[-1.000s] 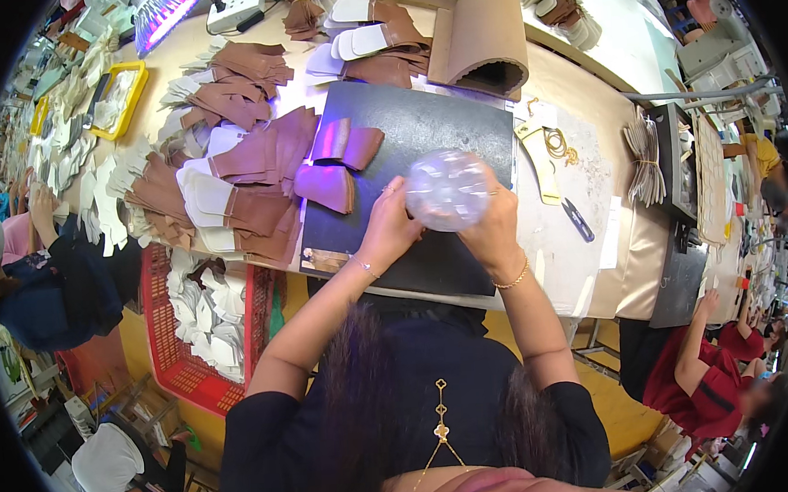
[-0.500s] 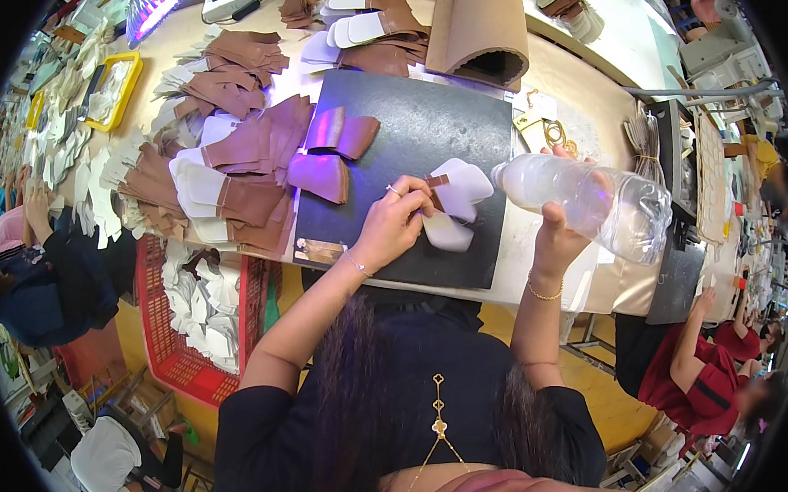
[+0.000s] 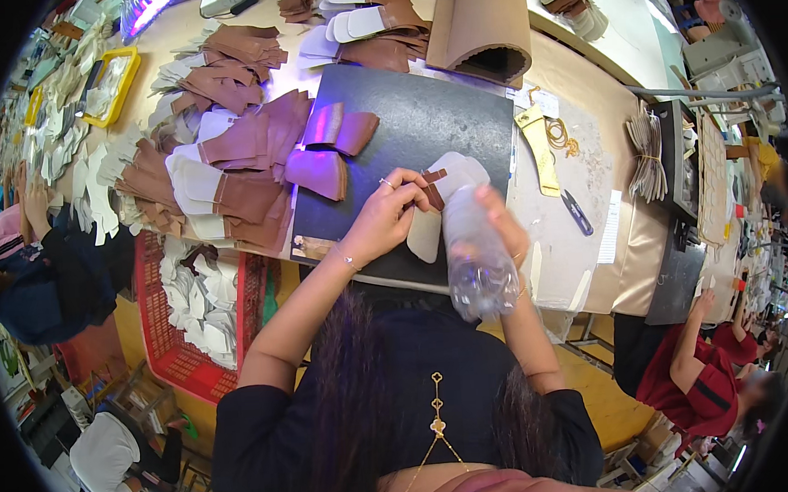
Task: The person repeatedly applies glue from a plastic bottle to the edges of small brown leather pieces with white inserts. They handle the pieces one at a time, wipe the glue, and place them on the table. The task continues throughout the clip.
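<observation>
My left hand (image 3: pixel 383 221) pinches the brown end of a small stack of brown-and-white shoe-upper-like pieces (image 3: pixel 458 172) over a black board (image 3: pixel 430 95). My right hand (image 3: pixel 507 232) grips a clear plastic bottle (image 3: pixel 476 263), blurred by motion. The bottle slants with its base toward me and its top end against or just above the white parts; contact is hard to tell. Folded brown pieces (image 3: pixel 342 134) lie on the board's left part, under purple light. Beside the board are heaped stacks of brown-and-white pieces (image 3: pixel 251 196).
A curved brown board (image 3: pixel 485 15) stands at the back. On the right lie a yellow strip (image 3: pixel 538 151), thread snips (image 3: pixel 576 213) and a tied bundle (image 3: pixel 645 154). A red basket (image 3: pixel 181 372) of white pieces stands left, below the table edge. Other people sit on both sides.
My right hand has brought the bottle left and toward me, swinging its base downward, close to the pieces. The snips and yellow strip are now uncovered. My left hand keeps its pinch, slightly shifted.
</observation>
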Tool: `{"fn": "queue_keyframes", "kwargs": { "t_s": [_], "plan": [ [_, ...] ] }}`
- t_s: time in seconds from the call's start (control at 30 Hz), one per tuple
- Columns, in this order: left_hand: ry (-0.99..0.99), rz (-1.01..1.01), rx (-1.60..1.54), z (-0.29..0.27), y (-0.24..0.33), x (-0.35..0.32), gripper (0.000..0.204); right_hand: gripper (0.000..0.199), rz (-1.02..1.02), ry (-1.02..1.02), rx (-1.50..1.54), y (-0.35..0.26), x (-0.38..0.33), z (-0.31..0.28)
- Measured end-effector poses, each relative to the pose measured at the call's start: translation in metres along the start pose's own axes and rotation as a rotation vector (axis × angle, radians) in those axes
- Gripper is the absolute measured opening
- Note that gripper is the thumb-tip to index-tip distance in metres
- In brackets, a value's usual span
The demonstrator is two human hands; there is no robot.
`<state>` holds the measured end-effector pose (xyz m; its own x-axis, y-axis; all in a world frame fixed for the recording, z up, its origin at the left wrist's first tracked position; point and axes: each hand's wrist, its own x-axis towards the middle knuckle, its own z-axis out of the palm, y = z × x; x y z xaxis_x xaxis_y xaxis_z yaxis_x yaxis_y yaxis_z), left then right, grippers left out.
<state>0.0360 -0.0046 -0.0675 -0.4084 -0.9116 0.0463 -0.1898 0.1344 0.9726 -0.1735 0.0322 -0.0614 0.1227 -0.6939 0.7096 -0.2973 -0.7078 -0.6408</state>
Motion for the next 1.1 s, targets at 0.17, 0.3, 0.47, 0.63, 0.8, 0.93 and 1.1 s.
{"fn": "queue_keyframes", "kwargs": {
  "t_s": [0.17,0.3,0.47,0.63,0.8,0.93,1.1],
  "plan": [
    [0.009,0.003,0.015,-0.002,0.0,0.002,0.012,0.081,0.498,0.407,0.236,-0.008,0.013,-0.022],
    [0.01,-0.034,0.001,-0.002,0.003,0.003,0.016,0.066,0.228,-0.017,0.155,-0.014,0.012,0.01],
    [0.043,-0.027,0.01,0.0,0.005,0.002,0.014,0.061,0.214,0.045,0.023,0.002,0.027,0.01],
    [0.04,0.007,0.08,-0.002,0.004,0.003,0.014,0.063,0.517,0.336,0.172,-0.011,0.045,-0.006],
    [0.069,0.05,0.084,-0.002,0.007,0.005,0.019,0.057,0.242,-0.04,-0.066,-0.017,0.047,0.025],
    [0.069,-0.034,0.102,0.001,0.009,0.006,0.03,0.054,0.412,0.046,-0.353,-0.003,0.054,-0.004],
    [0.031,0.005,0.194,0.005,0.008,0.004,0.029,0.074,0.448,0.481,0.033,-0.002,0.059,-0.044]
  ]
}}
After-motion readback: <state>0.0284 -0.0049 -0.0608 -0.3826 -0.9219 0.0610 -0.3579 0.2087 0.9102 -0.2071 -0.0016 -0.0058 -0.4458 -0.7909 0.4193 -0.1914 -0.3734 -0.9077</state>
